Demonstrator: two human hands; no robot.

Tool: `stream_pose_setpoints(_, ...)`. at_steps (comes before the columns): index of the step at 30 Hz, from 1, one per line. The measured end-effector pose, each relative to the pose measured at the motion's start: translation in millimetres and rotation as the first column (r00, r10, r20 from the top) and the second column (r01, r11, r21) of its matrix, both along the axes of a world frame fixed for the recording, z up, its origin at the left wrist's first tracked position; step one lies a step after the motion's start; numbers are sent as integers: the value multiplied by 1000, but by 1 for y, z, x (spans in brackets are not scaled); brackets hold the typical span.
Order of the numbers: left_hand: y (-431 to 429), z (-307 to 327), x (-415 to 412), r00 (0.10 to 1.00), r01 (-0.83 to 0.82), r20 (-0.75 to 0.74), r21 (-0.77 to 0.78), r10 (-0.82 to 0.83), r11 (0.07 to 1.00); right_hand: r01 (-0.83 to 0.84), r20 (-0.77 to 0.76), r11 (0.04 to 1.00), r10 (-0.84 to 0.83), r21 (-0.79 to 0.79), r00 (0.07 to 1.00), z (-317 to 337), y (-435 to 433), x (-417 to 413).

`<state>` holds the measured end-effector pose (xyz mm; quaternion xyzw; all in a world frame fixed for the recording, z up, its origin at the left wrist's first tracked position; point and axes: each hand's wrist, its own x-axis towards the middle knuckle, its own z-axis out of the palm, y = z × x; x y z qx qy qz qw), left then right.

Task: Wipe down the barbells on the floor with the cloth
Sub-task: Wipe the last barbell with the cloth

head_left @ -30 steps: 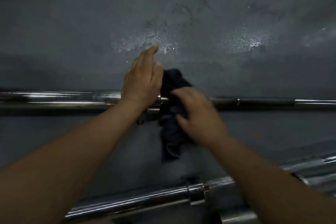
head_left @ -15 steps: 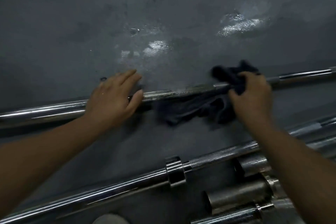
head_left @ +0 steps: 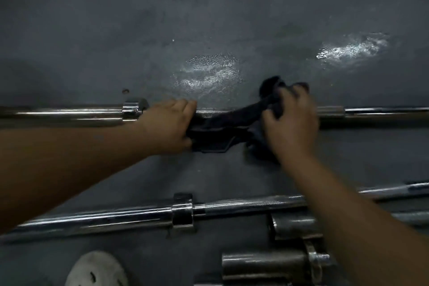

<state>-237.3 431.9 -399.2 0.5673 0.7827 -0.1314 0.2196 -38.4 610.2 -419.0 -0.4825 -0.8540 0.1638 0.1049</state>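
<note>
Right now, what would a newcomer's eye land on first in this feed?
At mid-frame a dark cloth lies stretched along the far barbell: the left hand grips one end, the right hand the bunched other end. Nearer, a second chrome barbell crosses the floor; shiny patches glint beyond.

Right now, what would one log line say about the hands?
left hand: grips cloth end | right hand: grips bunched cloth | cloth: draped over far barbell

Nothing in view can be read as writing, a label, a brand, a number or a sign. The long chrome steel barbell (head_left: 69, 115) across the grey floor (head_left: 139, 18), the nearer chrome barbell (head_left: 116, 218) and the crumpled dark cloth (head_left: 220, 125) bear no legible marks.
</note>
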Motion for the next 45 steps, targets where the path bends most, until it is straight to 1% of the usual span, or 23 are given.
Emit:
stream_pose_setpoints(2,5,-8,19,988,-149,-17,94,151,984,-111,-7,994,111,-16,994,-6,-51,-16)
stream_pose_setpoints(4,2,-13,36,966,-252,-15,180,259,951,-368,21,928,369,-53,929,-6,-78,-13)
stream_pose_setpoints(6,-6,-14,46,950,-304,-2,230,313,924,-648,158,761,643,-21,749,-5,-50,10)
stream_pose_setpoints(8,-20,-10,54,946,-320,20,234,324,918,-868,266,496,834,19,482,0,-1,36)
stream_pose_setpoints(9,-28,-7,60,947,-320,37,227,320,920,-919,298,395,875,21,382,7,24,47)
stream_pose_setpoints(10,-35,-5,68,944,-328,55,221,324,919,-941,327,337,891,-15,314,16,44,58)
stream_pose_setpoints(13,-44,3,85,918,-396,86,209,386,894,-924,403,279,902,-262,157,47,70,73)
stream_pose_setpoints(15,-35,8,95,887,-455,18,218,462,864,-909,434,232,899,-348,63,63,86,69)
stream_pose_setpoints(16,-26,11,102,869,-480,-5,233,495,846,-893,443,261,893,-367,79,69,99,65)
stream_pose_setpoints(17,-12,10,114,860,-496,6,246,510,833,-870,420,318,896,-378,145,70,108,62)
stream_pose_setpoints(19,27,2,153,889,-457,71,204,453,866,-811,300,509,852,-287,429,62,113,65)
stream_pose_setpoints(20,49,-2,179,901,-435,87,169,426,884,-787,268,569,818,-240,509,55,106,75)
stream_pose_setpoints(21,66,-5,200,894,-448,90,152,439,881,-796,231,573,816,-196,530,41,96,89)
stream_pose_setpoints(23,77,-9,213,858,-513,66,159,510,843,-854,293,503,843,-131,451,18,87,111)
stream_pose_setpoints(25,68,-7,208,890,-449,10,190,456,873,-851,335,488,849,-196,409,18,114,136)
stream_pose_setpoints(27,59,-1,202,920,-382,-24,165,391,909,-771,325,601,787,-211,524,24,157,173)
stream_pose_setpoints(30,75,10,205,888,-446,-70,103,454,889,-569,322,806,588,-162,742,34,196,223)
stream_pose_setpoints(32,99,8,219,878,-466,-71,99,473,879,-445,228,882,471,-157,852,33,185,217)
stream_pose_setpoints(35,125,-1,253,905,-426,17,87,426,901,-464,106,872,481,-154,870,19,136,191)
stream_pose_setpoints(39,111,1,252,938,-347,49,111,343,931,-536,126,837,547,-112,828,15,150,219)
stream_pose_setpoints(42,102,18,258,940,-337,102,105,327,936,-317,198,947,320,-47,927,34,195,261)
stream_pose_setpoints(44,101,24,273,928,-369,88,84,362,925,-129,175,987,143,-93,974,39,205,262)
stream_pose_setpoints(45,102,27,279,923,-382,76,83,377,920,-97,133,987,114,-125,985,40,198,254)
